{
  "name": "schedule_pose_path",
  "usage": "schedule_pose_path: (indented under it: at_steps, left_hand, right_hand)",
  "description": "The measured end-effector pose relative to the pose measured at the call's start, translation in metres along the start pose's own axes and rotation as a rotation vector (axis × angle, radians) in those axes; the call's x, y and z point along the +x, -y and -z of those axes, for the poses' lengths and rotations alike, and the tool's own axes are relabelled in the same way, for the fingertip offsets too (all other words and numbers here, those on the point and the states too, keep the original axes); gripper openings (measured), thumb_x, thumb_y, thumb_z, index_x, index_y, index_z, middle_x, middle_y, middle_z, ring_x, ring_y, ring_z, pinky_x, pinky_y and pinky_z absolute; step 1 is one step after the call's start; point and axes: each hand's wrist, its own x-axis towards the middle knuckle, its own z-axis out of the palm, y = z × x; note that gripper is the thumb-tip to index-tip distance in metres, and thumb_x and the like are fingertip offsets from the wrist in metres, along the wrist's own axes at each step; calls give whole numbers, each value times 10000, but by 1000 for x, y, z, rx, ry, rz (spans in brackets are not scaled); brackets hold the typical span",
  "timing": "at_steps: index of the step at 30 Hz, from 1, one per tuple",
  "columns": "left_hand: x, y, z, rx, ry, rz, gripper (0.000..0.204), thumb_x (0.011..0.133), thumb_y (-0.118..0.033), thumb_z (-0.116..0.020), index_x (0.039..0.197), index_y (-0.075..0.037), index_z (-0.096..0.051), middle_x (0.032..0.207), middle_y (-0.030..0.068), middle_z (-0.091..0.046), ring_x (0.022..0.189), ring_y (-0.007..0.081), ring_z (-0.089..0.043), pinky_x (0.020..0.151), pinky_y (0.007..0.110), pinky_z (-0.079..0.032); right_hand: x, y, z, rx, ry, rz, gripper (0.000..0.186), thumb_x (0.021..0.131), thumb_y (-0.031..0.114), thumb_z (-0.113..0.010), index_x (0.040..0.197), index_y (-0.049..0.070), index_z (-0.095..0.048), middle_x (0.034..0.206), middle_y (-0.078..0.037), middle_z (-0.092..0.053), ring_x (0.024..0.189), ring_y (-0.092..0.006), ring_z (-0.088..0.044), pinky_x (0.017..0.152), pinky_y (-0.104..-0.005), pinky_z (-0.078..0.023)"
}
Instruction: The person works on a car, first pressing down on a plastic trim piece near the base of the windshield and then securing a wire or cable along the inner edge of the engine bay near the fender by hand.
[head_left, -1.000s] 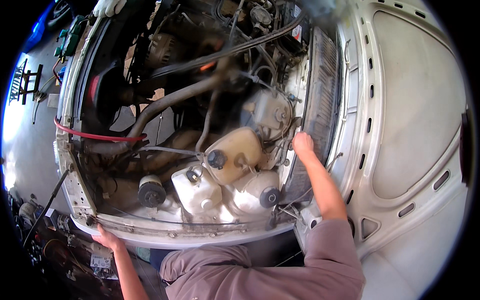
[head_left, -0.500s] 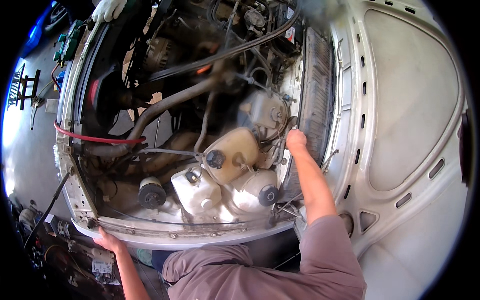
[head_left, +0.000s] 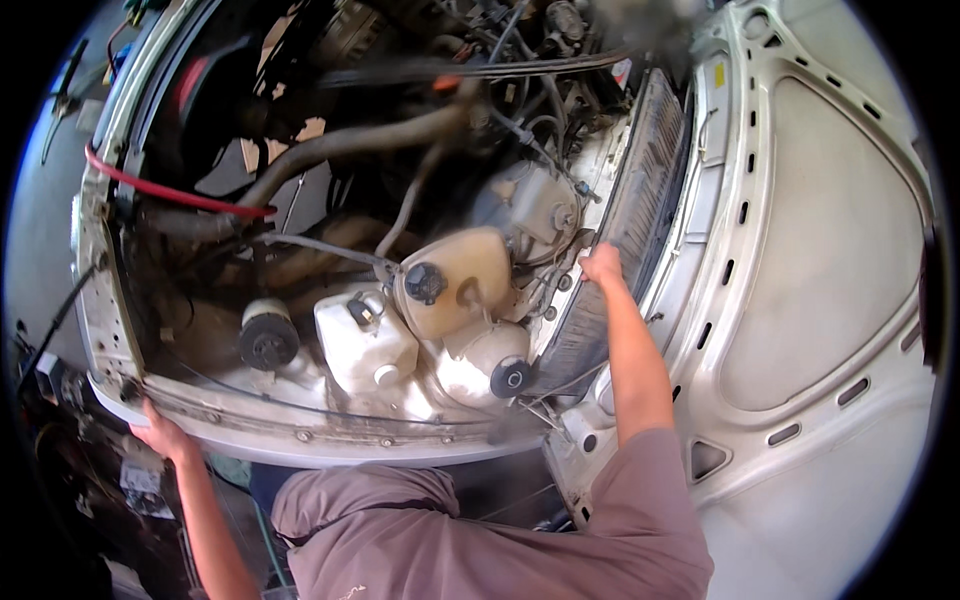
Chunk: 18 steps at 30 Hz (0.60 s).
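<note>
I lean over an open engine bay. My left hand [head_left: 165, 434] is at the near front corner, wrapped over the outer edge of the pale fender [head_left: 240, 438]; its fingertips are partly hidden. My right hand [head_left: 602, 263] is closed at the metal ledge beside the dark cowl grille [head_left: 632, 205], and what its fingers hold, if anything, is hidden. Left of that hand are a yellowed coolant tank [head_left: 468, 270] with a black cap and a brake fluid reservoir [head_left: 540, 205]. Nearer me stand a white washer bottle [head_left: 362, 345] and another rounded pale reservoir [head_left: 475, 365].
The raised hood [head_left: 840, 240] fills the right side. A thick pipe [head_left: 350, 145] and a red hose [head_left: 170, 195] cross the bay. A round black-topped canister [head_left: 268, 340] sits near the fender. Loose machine parts [head_left: 140, 490] lie on the floor at the lower left.
The view has shifted and tilted, so the bay appears lower at left and turned. A white-gloved hand at the far left edge has left the picture. Both my hands stay at about the same spots.
</note>
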Motion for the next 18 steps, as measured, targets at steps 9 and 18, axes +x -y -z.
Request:
schedule_pose_path:
  at_steps: [9, 18]
  left_hand:
    - [5, 8, 0, -24, 39, -3, 487, 922, -184, -618, 1298, 95, -483, 1241, 184, -601, 1047, 262, -622, 913, 377, -507]
    - [1, 1, -3, -46, 2, 80, 494, 925, -198, -623, 1293, 99, -477, 1252, 191, -595, 1063, 270, -612, 926, 377, -502]
  right_hand:
    - [-8, -23, -18, 390, -54, 87, 148, 760, 52, -678, 673, -39, -599, 610, -114, -661, 585, -217, -720, 585, -338, -564]
    - [1, -50, -38, 326, -91, 212, 123, 739, 35, -693, 748, -24, -585, 613, -108, -639, 553, -200, -687, 566, -324, -547]
